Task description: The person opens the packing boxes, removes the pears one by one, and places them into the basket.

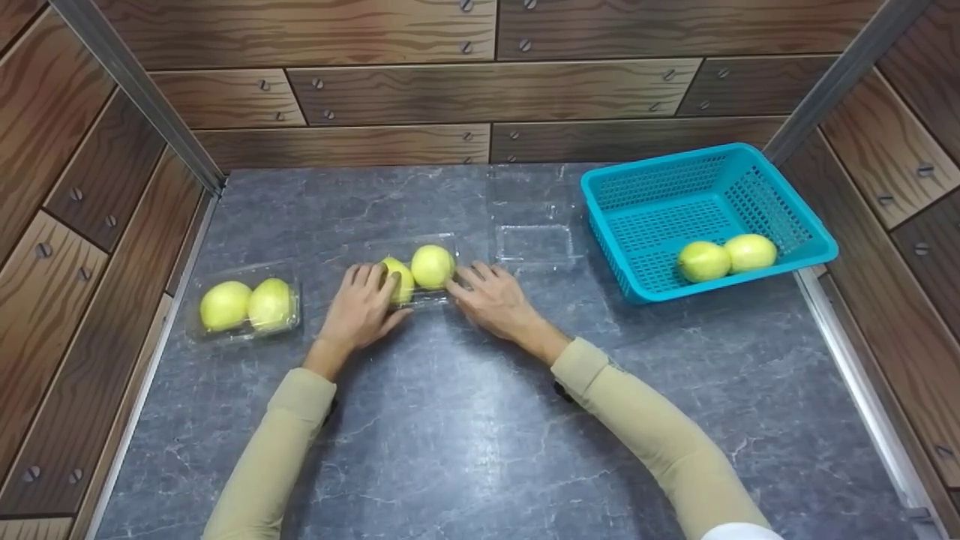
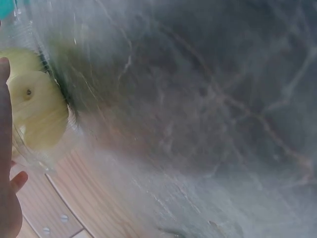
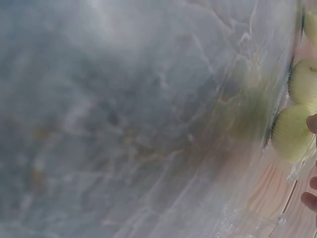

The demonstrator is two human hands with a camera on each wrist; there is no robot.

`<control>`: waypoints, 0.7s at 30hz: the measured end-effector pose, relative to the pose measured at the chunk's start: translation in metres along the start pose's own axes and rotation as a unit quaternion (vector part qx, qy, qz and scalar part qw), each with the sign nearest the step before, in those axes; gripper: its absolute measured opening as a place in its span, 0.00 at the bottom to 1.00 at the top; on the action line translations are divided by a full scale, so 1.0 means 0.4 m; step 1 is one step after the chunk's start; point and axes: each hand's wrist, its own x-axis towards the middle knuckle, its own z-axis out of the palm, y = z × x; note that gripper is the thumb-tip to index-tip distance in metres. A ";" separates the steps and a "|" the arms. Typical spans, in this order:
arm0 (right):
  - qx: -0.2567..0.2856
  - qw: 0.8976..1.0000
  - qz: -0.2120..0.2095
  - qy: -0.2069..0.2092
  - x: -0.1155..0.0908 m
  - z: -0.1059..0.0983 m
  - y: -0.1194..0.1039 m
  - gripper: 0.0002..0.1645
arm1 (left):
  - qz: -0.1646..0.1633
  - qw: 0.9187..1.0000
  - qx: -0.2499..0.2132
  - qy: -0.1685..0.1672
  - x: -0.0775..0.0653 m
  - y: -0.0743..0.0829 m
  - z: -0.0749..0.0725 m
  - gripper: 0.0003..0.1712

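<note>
Two yellow-green fruits (image 1: 433, 267) sit side by side in a clear plastic container (image 1: 431, 301). My left hand (image 1: 360, 304) grips its left end, fingers over the left fruit and thumb at the front. At the opposite end, my right hand (image 1: 495, 300) holds the right side with its fingertips, close to the other fruit. The left wrist view has a fruit (image 2: 39, 111) behind the clear plastic and my thumb at the edge. In the right wrist view, fingertips (image 3: 311, 124) overlap a fruit (image 3: 292, 134).
To the left stands another clear container with two fruits (image 1: 271, 305). An unfilled clear container (image 1: 534, 244) lies behind my right hand. At the right back, a turquoise basket (image 1: 637, 289) holds two more fruits (image 1: 750, 253). Wood-patterned walls (image 1: 480, 94) enclose the grey marbled table (image 1: 465, 450).
</note>
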 end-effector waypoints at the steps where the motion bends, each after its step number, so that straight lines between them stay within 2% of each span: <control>1: -0.001 1.000 0.000 0.003 -0.003 -0.003 -0.001 0.16 | 0.001 1.000 -0.001 0.001 -0.002 0.003 0.000 0.38; 8: 0.001 1.000 -0.009 0.006 -0.025 -0.020 -0.008 0.19 | 0.005 1.000 -0.007 0.013 -0.015 0.022 -0.007 0.38; 13: 0.003 0.999 -0.017 0.030 -0.036 -0.028 -0.014 0.19 | 0.000 1.000 -0.020 0.012 -0.021 0.034 -0.016 0.39; 21: 0.011 0.999 -0.025 0.043 -0.058 -0.047 -0.027 0.23 | 0.006 1.000 -0.004 0.016 -0.035 0.055 -0.018 0.41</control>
